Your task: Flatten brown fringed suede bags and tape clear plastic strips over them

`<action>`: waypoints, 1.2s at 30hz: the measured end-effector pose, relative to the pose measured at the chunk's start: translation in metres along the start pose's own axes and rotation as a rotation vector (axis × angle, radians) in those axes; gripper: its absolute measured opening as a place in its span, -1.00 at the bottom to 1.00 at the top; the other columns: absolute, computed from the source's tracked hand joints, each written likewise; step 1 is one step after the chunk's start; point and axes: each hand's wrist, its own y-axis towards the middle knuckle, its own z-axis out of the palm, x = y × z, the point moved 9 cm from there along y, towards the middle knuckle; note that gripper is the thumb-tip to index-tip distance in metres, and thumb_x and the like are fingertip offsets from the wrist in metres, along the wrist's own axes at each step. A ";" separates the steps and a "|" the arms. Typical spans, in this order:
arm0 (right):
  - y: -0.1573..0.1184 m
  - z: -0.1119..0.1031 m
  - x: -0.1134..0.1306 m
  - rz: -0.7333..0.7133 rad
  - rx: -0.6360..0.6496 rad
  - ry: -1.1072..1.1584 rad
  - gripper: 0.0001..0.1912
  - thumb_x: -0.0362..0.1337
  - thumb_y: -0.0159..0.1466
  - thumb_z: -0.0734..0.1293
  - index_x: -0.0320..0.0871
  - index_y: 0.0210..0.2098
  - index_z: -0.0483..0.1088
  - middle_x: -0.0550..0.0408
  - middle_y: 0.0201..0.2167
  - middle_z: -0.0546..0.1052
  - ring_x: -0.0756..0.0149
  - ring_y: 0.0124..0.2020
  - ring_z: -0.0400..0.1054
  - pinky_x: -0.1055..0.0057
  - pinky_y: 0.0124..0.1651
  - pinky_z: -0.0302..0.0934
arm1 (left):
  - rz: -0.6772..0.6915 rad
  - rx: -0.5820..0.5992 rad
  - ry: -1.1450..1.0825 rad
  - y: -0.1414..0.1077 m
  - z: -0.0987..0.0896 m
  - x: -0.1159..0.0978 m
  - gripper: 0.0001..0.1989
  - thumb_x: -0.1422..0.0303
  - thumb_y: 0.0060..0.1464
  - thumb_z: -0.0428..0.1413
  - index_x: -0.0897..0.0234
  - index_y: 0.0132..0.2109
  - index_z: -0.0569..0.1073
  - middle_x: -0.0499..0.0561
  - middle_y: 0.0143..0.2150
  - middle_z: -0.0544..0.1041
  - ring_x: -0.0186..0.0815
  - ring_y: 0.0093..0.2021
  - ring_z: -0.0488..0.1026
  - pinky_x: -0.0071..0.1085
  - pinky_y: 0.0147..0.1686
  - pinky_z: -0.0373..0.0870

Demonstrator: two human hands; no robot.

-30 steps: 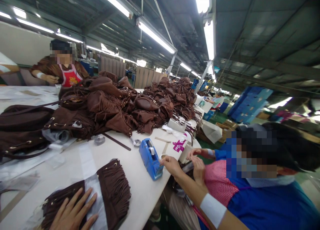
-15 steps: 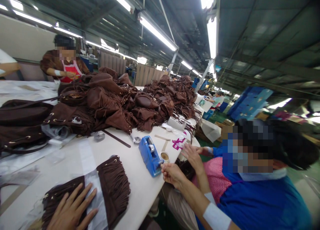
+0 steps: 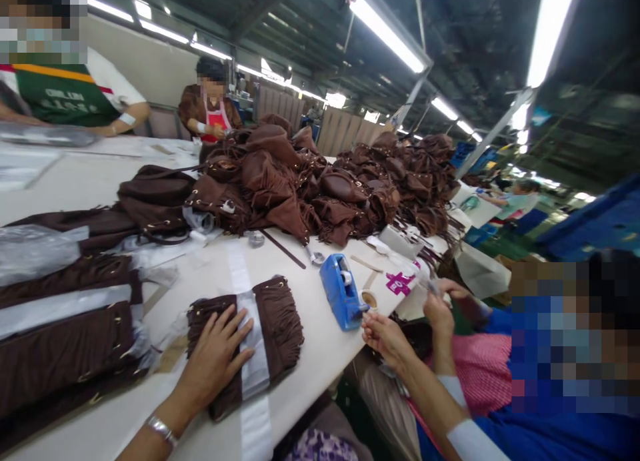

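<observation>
My left hand (image 3: 220, 347) lies with its fingers spread on a folded dark brown fringed bag (image 3: 277, 327). A pale translucent strip (image 3: 255, 354) crosses the middle of the bag, under my fingertips. My right hand (image 3: 385, 337) is beside the front end of a blue tape dispenser (image 3: 337, 291), its thumb and fingers pinched together. Whatever is between those fingertips is too small to make out. A small roll (image 3: 369, 301) sits just right of the dispenser.
Brown fringed bags (image 3: 320, 187) are heaped across the back of the white table (image 3: 200, 274). More wrapped bags (image 3: 65, 354) lie at the left. A co-worker's hands (image 3: 437, 307) are close on the right, near a purple-and-white piece (image 3: 400, 283). Other people stand behind the table.
The view has turned left, so the table things appear further right and more bags show at the left. The co-worker's hands have drawn together. Both my hands keep their places.
</observation>
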 end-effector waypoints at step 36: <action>-0.077 0.235 -0.093 0.130 0.164 -0.985 -0.75 -0.34 0.08 0.46 -0.16 -0.67 0.40 -0.05 -0.54 0.59 0.10 -0.45 0.56 0.48 -0.64 0.30 | -0.045 -0.073 -0.029 -0.004 -0.010 -0.004 -0.56 0.24 0.16 0.08 0.19 0.18 0.42 0.15 0.29 0.37 0.12 0.35 0.15 0.20 0.30 0.03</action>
